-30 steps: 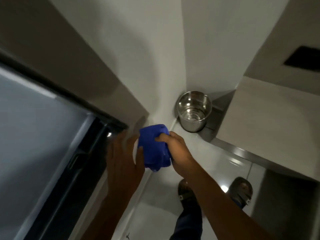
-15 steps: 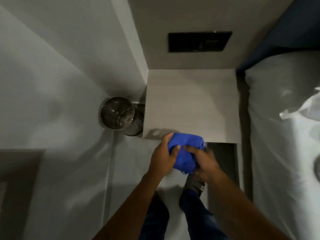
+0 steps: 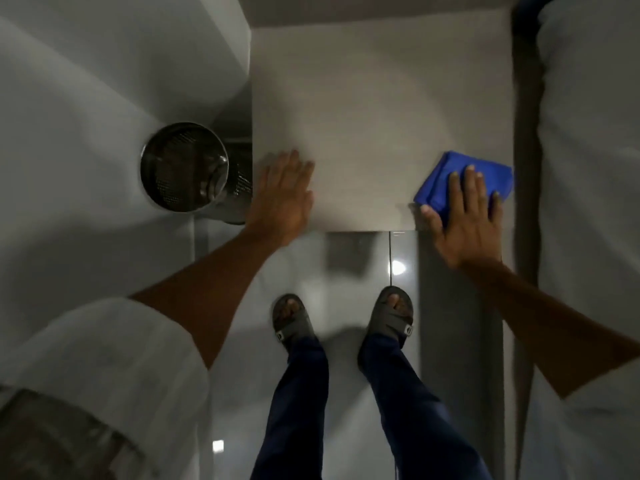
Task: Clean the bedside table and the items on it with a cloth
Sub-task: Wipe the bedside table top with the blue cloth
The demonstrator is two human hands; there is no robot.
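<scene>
- Right hand [image 3: 465, 220] lies flat, fingers spread, pressing the blue cloth [image 3: 464, 180] on the bedside table [image 3: 377, 109], near-right corner.
- Left hand [image 3: 282, 195] rests flat and empty at the near-left edge.
- Metal bin [image 3: 185, 166] stands just left; bed [image 3: 588, 168] right.

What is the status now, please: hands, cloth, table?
Right hand flat on blue cloth, near right corner of bedside table. Left hand open, flat on near left edge. Metal bin stands beside table, not in the way.
</scene>
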